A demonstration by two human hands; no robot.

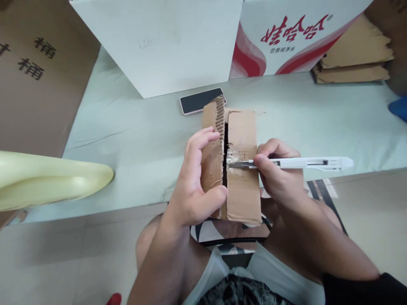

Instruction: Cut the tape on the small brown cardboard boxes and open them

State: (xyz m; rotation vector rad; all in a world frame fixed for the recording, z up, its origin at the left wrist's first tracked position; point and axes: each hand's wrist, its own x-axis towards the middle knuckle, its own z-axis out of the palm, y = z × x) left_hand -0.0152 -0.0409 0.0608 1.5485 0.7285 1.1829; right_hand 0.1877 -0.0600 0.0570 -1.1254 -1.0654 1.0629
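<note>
Above pale cloth (143,127), both hands (199,182) curl inward, forearms angled upward.

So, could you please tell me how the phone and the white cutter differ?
The phone lies flat on the table, while the cutter is held in the right hand. The phone shows a dark, broad face; the cutter is white and slender, with its blade out. Both are longer than wide.
</note>
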